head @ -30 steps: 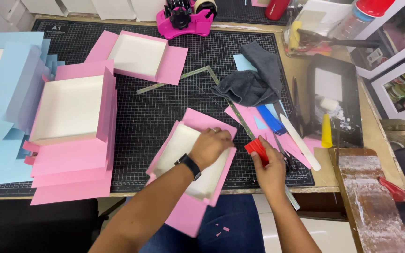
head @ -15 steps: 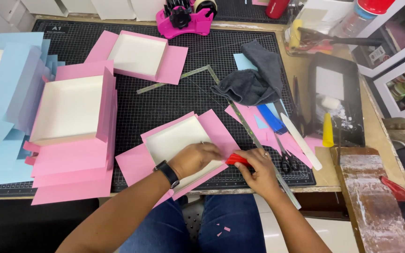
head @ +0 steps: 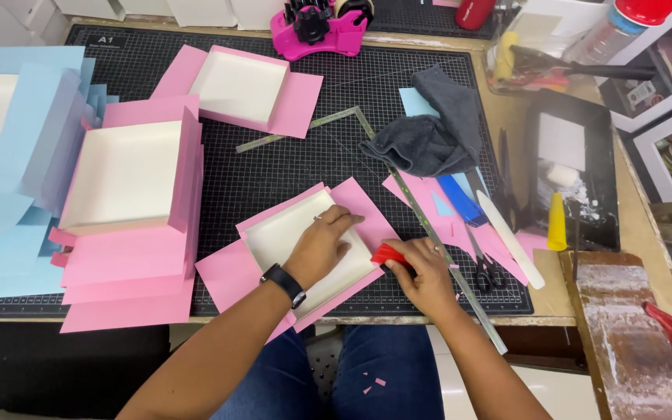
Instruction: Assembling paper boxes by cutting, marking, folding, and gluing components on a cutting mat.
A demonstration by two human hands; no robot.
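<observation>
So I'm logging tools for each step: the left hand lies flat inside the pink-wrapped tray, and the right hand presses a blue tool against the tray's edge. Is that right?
Only the colour is wrong. The head view shows the left hand flat inside the pink-wrapped tray, and the right hand pressing a red tool, not a blue one, against the tray's edge.

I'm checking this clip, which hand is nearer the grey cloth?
Right. The right hand lies below the grey cloth, holding a red tool; the left hand rests farther left, inside the pink-edged tray.
</observation>
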